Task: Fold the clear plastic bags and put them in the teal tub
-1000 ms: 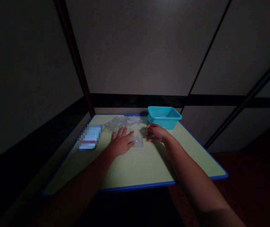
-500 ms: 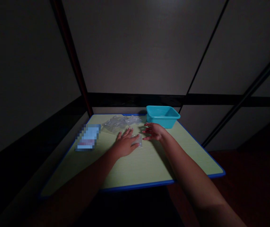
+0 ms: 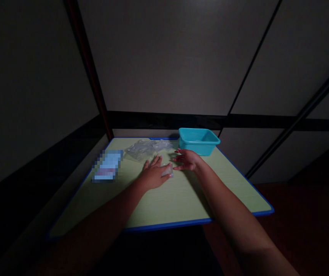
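Observation:
My left hand (image 3: 153, 175) lies with spread fingers over a small clear plastic bag (image 3: 167, 171) on the table, covering part of it. To the right, my right hand (image 3: 187, 160) is held with its fingers apart and nothing between them, close to the bag's edge. Behind my left fingers, crumpled clear plastic bags (image 3: 145, 148) lie in a loose pile. A turquoise plastic basin (image 3: 199, 148) stands just beyond my right hand.
The pale yellow-green table (image 3: 172, 207) has a blue edge. On its left side lies a pixelated bluish flat item (image 3: 108, 165). A panelled wall (image 3: 164, 69) rises right behind the table, with another on the left.
Both hands stay nearly in place. The visible part of the small plastic bag has shifted or bent slightly beneath my left fingers.

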The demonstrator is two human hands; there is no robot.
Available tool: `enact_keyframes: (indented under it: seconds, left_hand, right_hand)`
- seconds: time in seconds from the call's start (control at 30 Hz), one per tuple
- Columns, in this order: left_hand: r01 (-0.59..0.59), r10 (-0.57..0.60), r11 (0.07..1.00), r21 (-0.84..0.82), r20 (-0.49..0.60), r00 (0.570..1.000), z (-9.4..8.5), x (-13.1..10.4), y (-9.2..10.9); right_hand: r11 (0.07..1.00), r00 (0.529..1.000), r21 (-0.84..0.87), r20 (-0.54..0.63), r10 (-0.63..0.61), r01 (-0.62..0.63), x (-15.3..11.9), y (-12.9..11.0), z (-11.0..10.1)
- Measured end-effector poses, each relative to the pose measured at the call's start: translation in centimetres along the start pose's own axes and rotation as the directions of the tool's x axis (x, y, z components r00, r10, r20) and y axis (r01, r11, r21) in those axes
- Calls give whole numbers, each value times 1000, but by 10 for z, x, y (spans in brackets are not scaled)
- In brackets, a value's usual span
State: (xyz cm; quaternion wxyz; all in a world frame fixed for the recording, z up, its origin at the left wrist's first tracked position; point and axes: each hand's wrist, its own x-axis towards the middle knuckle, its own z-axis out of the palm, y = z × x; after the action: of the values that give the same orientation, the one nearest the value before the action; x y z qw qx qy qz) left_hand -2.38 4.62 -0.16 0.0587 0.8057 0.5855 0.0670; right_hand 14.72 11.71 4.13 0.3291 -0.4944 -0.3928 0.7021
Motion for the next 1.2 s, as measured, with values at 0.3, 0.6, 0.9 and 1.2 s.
enact_keyframes:
  seconds: [0.3,0.6,0.9,1.2]
  left_hand:
    - [-2,2,1000,-7,10,1000,3,1,-2]
    - [3,-3,1000,7,5,1000,4,1,-1]
    - [6,-6,1000,-11,5,1000,5,1,-2]
    - [20,-19,1000,-13,40,999,2,2,-1]
  right_hand:
    - [987,996,-144,-39,-75,69,1,4,5]
    - [643,931,-754,-126,-342,134,2,11,0]
    - [-154,912,-988,68,-404,5,5,17,-3]
    - [-148,932,-989,42,-359,-12,12,22,-4]
